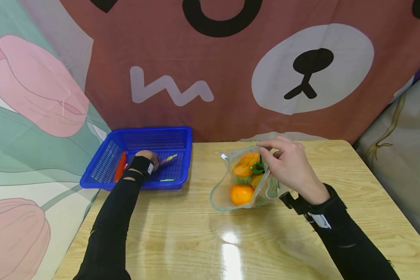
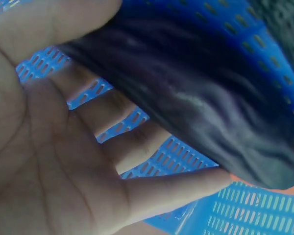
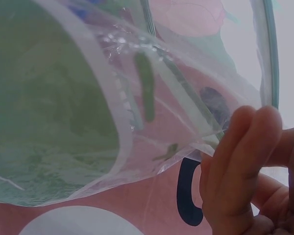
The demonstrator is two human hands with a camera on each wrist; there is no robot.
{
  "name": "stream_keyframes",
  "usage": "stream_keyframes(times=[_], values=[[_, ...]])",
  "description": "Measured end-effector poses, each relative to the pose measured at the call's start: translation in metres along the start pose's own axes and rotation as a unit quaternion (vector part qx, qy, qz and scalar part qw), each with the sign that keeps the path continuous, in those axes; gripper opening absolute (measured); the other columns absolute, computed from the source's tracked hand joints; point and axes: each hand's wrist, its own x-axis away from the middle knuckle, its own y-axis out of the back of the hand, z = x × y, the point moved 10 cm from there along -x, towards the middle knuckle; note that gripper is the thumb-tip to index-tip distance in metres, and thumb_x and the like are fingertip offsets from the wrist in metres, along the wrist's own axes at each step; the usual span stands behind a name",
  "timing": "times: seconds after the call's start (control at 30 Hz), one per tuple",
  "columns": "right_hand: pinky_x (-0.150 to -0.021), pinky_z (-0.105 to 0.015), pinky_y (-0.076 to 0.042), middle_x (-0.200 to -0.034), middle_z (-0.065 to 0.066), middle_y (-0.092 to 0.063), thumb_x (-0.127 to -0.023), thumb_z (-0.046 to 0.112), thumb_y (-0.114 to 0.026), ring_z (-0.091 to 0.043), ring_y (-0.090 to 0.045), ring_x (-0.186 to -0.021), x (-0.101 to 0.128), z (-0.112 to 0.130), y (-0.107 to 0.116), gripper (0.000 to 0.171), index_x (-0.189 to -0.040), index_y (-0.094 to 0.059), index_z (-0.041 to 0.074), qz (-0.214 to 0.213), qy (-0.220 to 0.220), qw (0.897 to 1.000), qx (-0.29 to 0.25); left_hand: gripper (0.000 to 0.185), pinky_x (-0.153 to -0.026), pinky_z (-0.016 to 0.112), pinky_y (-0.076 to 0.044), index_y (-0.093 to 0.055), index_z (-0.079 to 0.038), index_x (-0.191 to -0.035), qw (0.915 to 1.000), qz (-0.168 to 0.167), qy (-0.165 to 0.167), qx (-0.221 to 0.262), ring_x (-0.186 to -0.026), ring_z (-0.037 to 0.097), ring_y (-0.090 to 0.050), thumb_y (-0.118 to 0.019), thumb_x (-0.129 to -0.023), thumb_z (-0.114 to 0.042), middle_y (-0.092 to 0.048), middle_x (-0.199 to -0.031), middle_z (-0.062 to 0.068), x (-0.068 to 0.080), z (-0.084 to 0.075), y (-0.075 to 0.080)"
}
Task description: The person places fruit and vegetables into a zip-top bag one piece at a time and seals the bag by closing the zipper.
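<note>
Glossy pale wooden desk [image 1: 182, 233] fills the room's foreground, backed by a brown cartoon-bear fabric backdrop [image 1: 231, 77]. Left of the clear zip plastic bag [image 1: 219, 194] of orange and green produce sits a blue perforated plastic basket [image 1: 182, 136], where the left hand [image 1: 147, 158] curls round a dark purple aubergine [image 2: 196, 98]. Right hand [image 1: 290, 169] has its grip pinching the bag's rim.

Wooden table [image 1: 182, 233]; bear-print cloth [image 1: 231, 77] behind; tulip cloth [image 1: 31, 97] left.

Blue perforated basket [image 1: 182, 137], dk purple eggplant [image 2: 196, 93], clear bag [image 1: 218, 194] w/ orange fruit [image 1: 242, 194].
</note>
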Motion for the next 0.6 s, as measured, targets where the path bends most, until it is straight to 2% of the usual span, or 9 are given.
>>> stream_keyframes(times=[0.03,0.1,0.17,0.23,0.27,0.4,0.5,0.6], values=[[-0.04,-0.027,-0.045,-0.093,-0.002,-0.058,-0.094,0.017,-0.059,-0.014,-0.053,-0.039,0.0,0.0,0.0,0.019,-0.108,-0.07,0.008,0.001,0.001,1.0,-0.002,0.024,-0.071,0.042,-0.047,-0.066,-0.006,-0.101,0.9999,-0.008,-0.003,0.012,-0.084,0.028,-0.053,-0.056,-0.08,-0.012,-0.06,-0.099,0.015,0.023,-0.013,0.014],[-0.04,-0.027,-0.045,-0.093,-0.003,-0.058,-0.094,0.016,-0.059,-0.014,-0.053,-0.039,0.001,0.0,0.0,0.019,-0.107,-0.071,0.008,0.001,0.002,1.0,-0.004,0.024,-0.074,0.042,-0.046,-0.061,-0.005,-0.104,0.9994,-0.003,0.006,0.035,-0.088,0.028,-0.053,-0.053,-0.083,-0.013,-0.059,-0.101,0.015,0.057,-0.032,0.034],[-0.04,-0.027,-0.046,-0.093,-0.003,-0.058,-0.094,0.017,-0.059,-0.014,-0.053,-0.039,0.001,0.0,-0.001,0.019,-0.108,-0.07,0.009,0.002,0.001,1.0,-0.005,0.02,-0.073,0.042,-0.044,-0.057,-0.005,-0.1,0.9979,-0.018,-0.006,0.062,-0.086,0.028,-0.052,-0.053,-0.082,-0.013,-0.058,-0.098,0.015,0.075,-0.044,0.048],[-0.04,-0.027,-0.046,-0.093,-0.003,-0.058,-0.094,0.017,-0.059,-0.014,-0.054,-0.039,0.002,0.0,-0.001,0.019,-0.108,-0.07,0.009,0.003,0.0,1.0,-0.004,0.015,-0.074,0.044,-0.043,-0.051,-0.005,-0.093,0.9954,-0.037,-0.025,0.085,-0.085,0.029,-0.05,-0.054,-0.082,-0.014,-0.055,-0.093,0.014,0.081,-0.049,0.058],[-0.041,-0.027,-0.046,-0.093,-0.003,-0.057,-0.094,0.017,-0.059,-0.014,-0.054,-0.039,0.002,-0.001,-0.001,0.019,-0.108,-0.07,0.009,0.004,-0.001,1.0,-0.004,0.017,-0.074,0.045,-0.043,-0.05,-0.005,-0.095,0.9937,-0.044,-0.034,0.098,-0.085,0.03,-0.051,-0.055,-0.082,-0.014,-0.055,-0.094,0.016,0.08,-0.051,0.062],[-0.041,-0.027,-0.047,-0.094,-0.003,-0.057,-0.095,0.016,-0.059,-0.014,-0.054,-0.04,0.002,-0.001,-0.002,0.019,-0.108,-0.07,0.008,0.005,-0.002,1.0,-0.007,0.035,-0.081,0.05,-0.043,-0.045,-0.001,-0.116,0.9824,-0.095,-0.08,0.14,-0.095,0.034,-0.054,-0.054,-0.087,-0.018,-0.056,-0.108,0.022,0.076,-0.058,0.082],[-0.041,-0.027,-0.046,-0.094,-0.004,-0.058,-0.094,0.017,-0.059,-0.014,-0.054,-0.039,0.001,-0.001,-0.002,0.02,-0.108,-0.07,0.008,0.004,-0.002,1.0,-0.008,0.043,-0.081,0.05,-0.044,-0.038,0.001,-0.125,0.9685,-0.136,-0.111,0.177,-0.097,0.036,-0.056,-0.053,-0.09,-0.017,-0.056,-0.111,0.025,0.081,-0.065,0.101],[-0.041,-0.026,-0.046,-0.094,-0.004,-0.058,-0.095,0.018,-0.059,-0.014,-0.053,-0.039,0.0,-0.001,-0.001,0.02,-0.108,-0.07,0.008,0.002,0.002,1.0,-0.005,0.042,-0.078,0.047,-0.044,-0.035,0.001,-0.126,0.9488,-0.173,-0.145,0.221,-0.092,0.034,-0.057,-0.051,-0.092,-0.016,-0.056,-0.108,0.025,0.095,-0.076,0.122]])
